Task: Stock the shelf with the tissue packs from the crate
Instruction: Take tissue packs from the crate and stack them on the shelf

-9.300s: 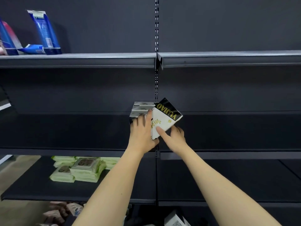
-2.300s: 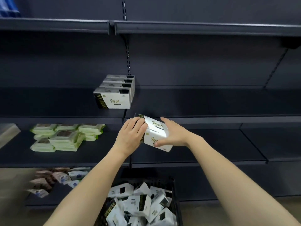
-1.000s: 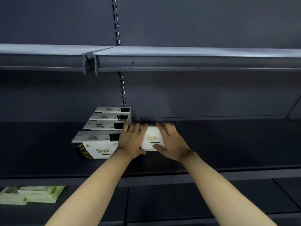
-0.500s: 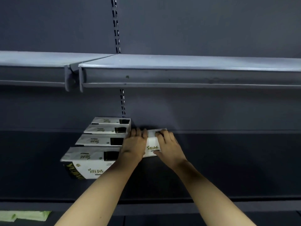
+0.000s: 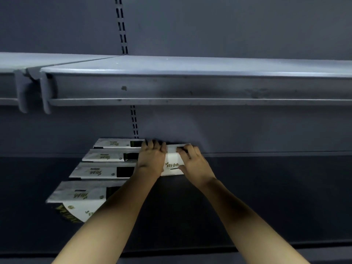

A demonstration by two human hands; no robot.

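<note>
A white tissue pack [image 5: 172,164] with green lettering stands at the back of the dark shelf [image 5: 266,197], against the rear wall. My left hand [image 5: 151,159] grips its left end, fingers curled over the top. My right hand [image 5: 194,162] grips its right end, fingers over the top and thumb on the front face. Left of it, a row of several tissue packs [image 5: 101,172] runs from the back wall toward the front edge; my left forearm covers their right ends. The crate is out of view.
A grey upper shelf [image 5: 190,80] juts out overhead, just above my hands. A slotted upright [image 5: 134,121] runs down the back wall. The dark shelf stretches bare to the right of the pack.
Over the last second both hands pushed the pack from mid-shelf back to the rear wall. My view moved closer and tilted up.
</note>
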